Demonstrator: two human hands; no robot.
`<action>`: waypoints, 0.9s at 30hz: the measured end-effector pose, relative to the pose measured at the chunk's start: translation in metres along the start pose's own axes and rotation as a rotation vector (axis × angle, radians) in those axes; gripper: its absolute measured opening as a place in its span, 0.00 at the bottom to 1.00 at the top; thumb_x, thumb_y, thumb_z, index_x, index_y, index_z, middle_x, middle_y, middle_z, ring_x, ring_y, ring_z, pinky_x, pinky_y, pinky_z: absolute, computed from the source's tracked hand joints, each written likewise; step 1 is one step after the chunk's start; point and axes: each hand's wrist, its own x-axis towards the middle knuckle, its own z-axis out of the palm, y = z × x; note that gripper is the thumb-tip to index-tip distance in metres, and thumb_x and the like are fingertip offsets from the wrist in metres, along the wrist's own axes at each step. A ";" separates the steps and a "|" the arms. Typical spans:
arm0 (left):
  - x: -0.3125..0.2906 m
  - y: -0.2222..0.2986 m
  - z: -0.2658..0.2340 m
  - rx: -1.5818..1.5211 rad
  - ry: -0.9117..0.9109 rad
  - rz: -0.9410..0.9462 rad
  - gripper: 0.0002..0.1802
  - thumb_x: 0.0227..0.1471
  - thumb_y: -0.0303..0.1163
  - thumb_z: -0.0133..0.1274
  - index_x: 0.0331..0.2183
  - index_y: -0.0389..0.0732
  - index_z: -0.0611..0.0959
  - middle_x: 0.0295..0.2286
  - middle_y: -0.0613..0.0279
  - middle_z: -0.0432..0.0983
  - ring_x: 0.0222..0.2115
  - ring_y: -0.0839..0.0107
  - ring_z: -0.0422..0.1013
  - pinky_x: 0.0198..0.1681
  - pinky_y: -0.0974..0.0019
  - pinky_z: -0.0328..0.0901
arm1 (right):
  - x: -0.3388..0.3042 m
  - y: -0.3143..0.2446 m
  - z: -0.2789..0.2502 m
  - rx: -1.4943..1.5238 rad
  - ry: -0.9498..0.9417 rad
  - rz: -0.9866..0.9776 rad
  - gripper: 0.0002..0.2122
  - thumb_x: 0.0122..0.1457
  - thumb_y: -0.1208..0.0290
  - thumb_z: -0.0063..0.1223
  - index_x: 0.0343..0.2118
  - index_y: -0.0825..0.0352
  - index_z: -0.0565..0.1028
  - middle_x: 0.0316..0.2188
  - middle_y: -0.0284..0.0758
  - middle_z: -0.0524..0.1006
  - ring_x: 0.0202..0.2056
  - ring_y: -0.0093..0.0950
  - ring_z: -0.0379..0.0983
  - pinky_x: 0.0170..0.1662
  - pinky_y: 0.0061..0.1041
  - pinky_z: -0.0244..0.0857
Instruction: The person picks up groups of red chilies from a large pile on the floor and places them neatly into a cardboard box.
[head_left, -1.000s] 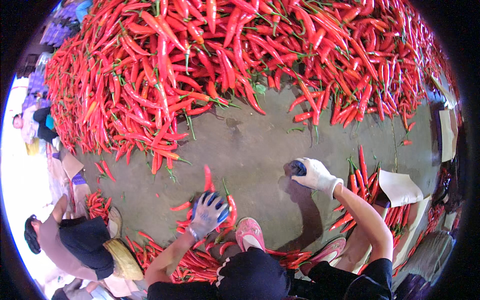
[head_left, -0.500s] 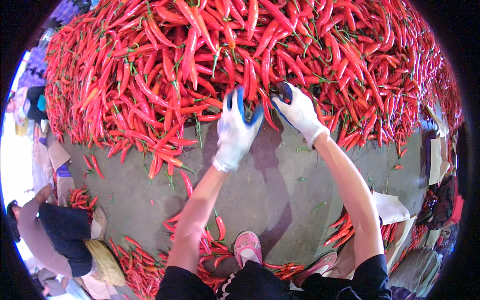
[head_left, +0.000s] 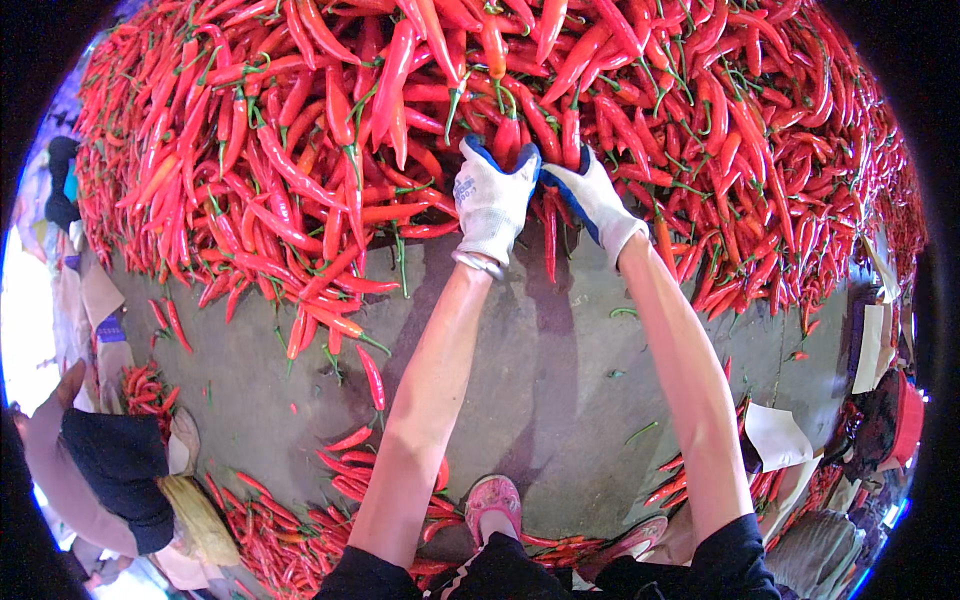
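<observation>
Progress, my judgement: early. The big pile of red chillies (head_left: 540, 120) dwarfs the small heap (head_left: 280, 545) on the wearer's side of it. Left hand (head_left: 495, 200) and right hand (head_left: 597, 195), side by side, bend their fingers around chillies at the pile's near edge; I cannot tell whether either grips. Grey floor (head_left: 590, 400) fronts the pile. I note a co-worker (head_left: 110, 480) toward its left, a pale sheet (head_left: 778, 437) toward its right.
</observation>
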 end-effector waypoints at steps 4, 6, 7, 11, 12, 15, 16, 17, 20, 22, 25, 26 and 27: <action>-0.003 -0.012 -0.007 -0.539 -0.222 -0.322 0.21 0.47 0.45 0.62 0.34 0.38 0.76 0.23 0.65 0.74 0.18 0.74 0.69 0.20 0.68 0.66 | -0.031 -0.025 0.004 0.362 -0.089 0.088 0.21 0.51 0.68 0.60 0.48 0.69 0.71 0.38 0.31 0.76 0.38 0.21 0.70 0.44 0.23 0.65; -0.015 -0.008 -0.012 -0.580 -0.292 -0.349 0.20 0.49 0.49 0.59 0.33 0.42 0.76 0.21 0.69 0.71 0.16 0.78 0.66 0.17 0.72 0.63 | -0.042 -0.027 0.001 0.410 -0.125 0.063 0.19 0.52 0.69 0.59 0.47 0.68 0.72 0.38 0.30 0.76 0.38 0.20 0.70 0.44 0.22 0.65; -0.018 -0.010 -0.012 -0.606 -0.330 -0.353 0.19 0.50 0.51 0.58 0.31 0.45 0.77 0.19 0.72 0.68 0.14 0.79 0.63 0.17 0.72 0.61 | -0.050 -0.032 -0.003 0.455 -0.170 0.017 0.19 0.53 0.69 0.59 0.47 0.68 0.72 0.39 0.30 0.76 0.38 0.20 0.70 0.44 0.22 0.65; -0.076 -0.001 0.003 -0.703 -0.358 -0.372 0.18 0.54 0.50 0.54 0.34 0.45 0.78 0.20 0.74 0.69 0.16 0.81 0.63 0.18 0.73 0.61 | -0.079 -0.034 -0.030 0.414 -0.129 0.042 0.15 0.55 0.70 0.56 0.46 0.68 0.74 0.38 0.28 0.77 0.37 0.18 0.71 0.43 0.21 0.66; -0.092 -0.002 0.002 -0.716 -0.326 -0.359 0.16 0.56 0.47 0.54 0.37 0.45 0.79 0.21 0.74 0.70 0.17 0.82 0.64 0.18 0.74 0.61 | -0.089 -0.036 -0.032 0.360 -0.130 0.038 0.15 0.56 0.70 0.55 0.45 0.68 0.74 0.36 0.27 0.77 0.36 0.18 0.70 0.42 0.20 0.65; -0.135 -0.026 0.014 -0.609 -0.305 -0.137 0.17 0.56 0.39 0.54 0.44 0.39 0.76 0.26 0.72 0.74 0.24 0.80 0.68 0.27 0.71 0.66 | -0.115 -0.025 -0.050 0.260 -0.190 0.126 0.13 0.57 0.71 0.53 0.45 0.68 0.73 0.34 0.25 0.74 0.34 0.17 0.68 0.40 0.19 0.64; -0.149 -0.029 0.018 -0.613 -0.282 -0.041 0.17 0.56 0.37 0.55 0.44 0.38 0.75 0.27 0.71 0.75 0.26 0.78 0.70 0.30 0.70 0.68 | -0.123 -0.014 -0.059 0.225 -0.221 0.072 0.14 0.56 0.72 0.53 0.45 0.69 0.72 0.35 0.26 0.74 0.36 0.17 0.68 0.42 0.20 0.64; -0.160 -0.035 0.017 -0.478 -0.381 -0.084 0.22 0.52 0.35 0.58 0.47 0.39 0.73 0.29 0.61 0.77 0.28 0.67 0.73 0.34 0.65 0.68 | -0.131 -0.005 -0.065 0.164 -0.221 -0.006 0.15 0.55 0.72 0.54 0.46 0.70 0.71 0.36 0.28 0.74 0.37 0.18 0.68 0.44 0.21 0.64; -0.174 -0.037 -0.007 -0.100 -0.614 0.014 0.34 0.44 0.40 0.64 0.50 0.41 0.69 0.33 0.47 0.77 0.34 0.54 0.75 0.39 0.59 0.69 | -0.157 0.014 -0.082 -0.036 -0.295 0.089 0.21 0.52 0.70 0.56 0.50 0.70 0.68 0.42 0.37 0.75 0.44 0.26 0.70 0.52 0.27 0.62; -0.173 -0.043 -0.028 0.148 -0.716 0.176 0.33 0.42 0.43 0.65 0.47 0.39 0.73 0.33 0.49 0.78 0.35 0.59 0.76 0.39 0.62 0.69 | -0.171 0.006 -0.089 -0.504 -0.291 0.068 0.27 0.48 0.63 0.61 0.51 0.69 0.68 0.44 0.44 0.75 0.47 0.36 0.72 0.52 0.32 0.63; -0.153 -0.042 -0.060 0.004 -0.845 -0.127 0.36 0.38 0.39 0.68 0.49 0.38 0.73 0.37 0.55 0.77 0.34 0.68 0.75 0.38 0.65 0.70 | -0.180 -0.027 -0.097 -0.947 -0.163 -0.091 0.30 0.43 0.60 0.64 0.49 0.69 0.70 0.41 0.46 0.75 0.44 0.41 0.73 0.48 0.35 0.66; -0.151 -0.043 -0.065 -0.117 -0.800 -0.276 0.35 0.39 0.35 0.69 0.49 0.36 0.74 0.37 0.58 0.78 0.34 0.77 0.75 0.37 0.71 0.70 | -0.173 -0.031 -0.097 -0.822 -0.061 -0.145 0.29 0.43 0.57 0.64 0.48 0.68 0.71 0.40 0.45 0.76 0.42 0.39 0.74 0.47 0.35 0.66; -0.152 -0.062 -0.062 -0.233 -0.601 -0.156 0.30 0.42 0.24 0.65 0.49 0.36 0.74 0.38 0.64 0.78 0.34 0.82 0.72 0.39 0.75 0.69 | -0.163 -0.048 -0.088 -0.555 0.024 -0.078 0.25 0.43 0.59 0.64 0.44 0.69 0.73 0.36 0.43 0.78 0.38 0.39 0.76 0.44 0.32 0.67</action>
